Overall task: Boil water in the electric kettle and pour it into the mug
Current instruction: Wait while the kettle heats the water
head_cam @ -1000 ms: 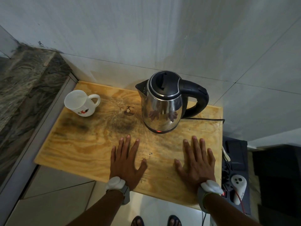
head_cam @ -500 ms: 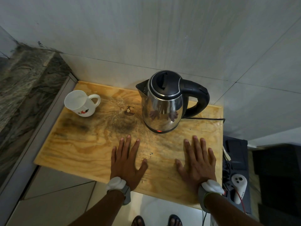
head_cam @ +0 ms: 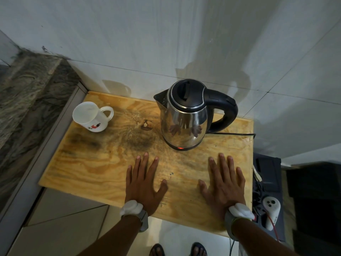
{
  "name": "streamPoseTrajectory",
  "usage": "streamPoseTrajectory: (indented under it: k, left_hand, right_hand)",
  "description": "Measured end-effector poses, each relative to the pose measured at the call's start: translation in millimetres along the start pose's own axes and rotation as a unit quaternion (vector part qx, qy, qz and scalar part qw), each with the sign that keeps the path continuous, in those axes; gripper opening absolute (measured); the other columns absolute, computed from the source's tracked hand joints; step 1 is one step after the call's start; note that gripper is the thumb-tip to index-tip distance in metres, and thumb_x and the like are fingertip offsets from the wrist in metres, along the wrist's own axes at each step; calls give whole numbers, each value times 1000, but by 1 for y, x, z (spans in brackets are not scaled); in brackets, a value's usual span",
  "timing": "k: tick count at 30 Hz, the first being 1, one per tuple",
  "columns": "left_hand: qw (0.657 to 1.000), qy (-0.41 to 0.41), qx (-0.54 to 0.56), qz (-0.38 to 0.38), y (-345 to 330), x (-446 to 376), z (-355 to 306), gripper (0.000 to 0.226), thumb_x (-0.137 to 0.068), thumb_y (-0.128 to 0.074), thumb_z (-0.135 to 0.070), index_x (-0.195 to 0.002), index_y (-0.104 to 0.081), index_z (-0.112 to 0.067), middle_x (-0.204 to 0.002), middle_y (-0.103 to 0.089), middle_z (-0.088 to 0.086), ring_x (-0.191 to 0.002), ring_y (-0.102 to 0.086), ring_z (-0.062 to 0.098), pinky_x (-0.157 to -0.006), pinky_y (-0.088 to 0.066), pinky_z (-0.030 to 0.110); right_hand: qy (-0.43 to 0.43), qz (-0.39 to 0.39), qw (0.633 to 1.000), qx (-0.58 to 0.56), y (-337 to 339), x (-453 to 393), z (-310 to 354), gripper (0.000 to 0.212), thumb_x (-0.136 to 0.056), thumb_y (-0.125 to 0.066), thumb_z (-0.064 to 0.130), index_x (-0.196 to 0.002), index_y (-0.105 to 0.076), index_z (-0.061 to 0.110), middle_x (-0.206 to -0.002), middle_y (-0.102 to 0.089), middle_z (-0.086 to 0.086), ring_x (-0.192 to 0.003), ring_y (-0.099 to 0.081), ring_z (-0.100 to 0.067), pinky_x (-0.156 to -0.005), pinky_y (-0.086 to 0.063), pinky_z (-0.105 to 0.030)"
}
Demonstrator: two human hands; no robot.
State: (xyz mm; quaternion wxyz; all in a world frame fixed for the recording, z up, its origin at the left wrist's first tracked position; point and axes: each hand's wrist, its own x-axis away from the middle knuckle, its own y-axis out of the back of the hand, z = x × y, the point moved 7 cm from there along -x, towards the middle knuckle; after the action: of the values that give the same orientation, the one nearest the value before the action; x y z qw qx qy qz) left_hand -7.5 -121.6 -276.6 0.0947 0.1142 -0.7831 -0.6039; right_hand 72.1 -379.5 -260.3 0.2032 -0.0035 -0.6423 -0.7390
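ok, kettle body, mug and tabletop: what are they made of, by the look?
Kettle: polished metal body, likely stainless steel, since it mirrors both hands; lid and handle look like black plastic.
Mug: glossy white, probably glazed ceramic, with a printed rooster.
Tabletop: bare wood with swirling grain, likely plywood, dark-stained.

Kettle (head_cam: 186, 117) lid closed; water level perhaps hidden.

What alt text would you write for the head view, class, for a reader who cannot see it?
A person's left hand and right hand rest flat on a wooden board, before a steel electric kettle with a red light glowing at its base. A white mug stands apart to the left.
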Motion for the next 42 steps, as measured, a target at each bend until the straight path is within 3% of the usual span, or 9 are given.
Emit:
streamPoseTrajectory:
  k: [11,42]
  left_hand:
    - [1000,-5,2,-6,-1,1,0,78,-86,-46,-62,-156,-20,-40,-168,-10,-7,-156,-6,20,-124,-10,47]
    - [1000,0,6,-4,1,1,-2,76,-86,-47,-60,-155,-23,-39,-168,-11,-6,-157,-5,19,-124,-12,49]
  right_hand:
    - [-1,-11,1000,-7,1,1,0,84,-87,-26,70,-156,3,32,-164,14,0,-150,19,-22,-121,-4,-52]
    - [1,-10,1000,-10,0,0,-2,83,-87,-23,71,-155,5,32,-164,18,0,-149,22,-21,-121,-2,-52]
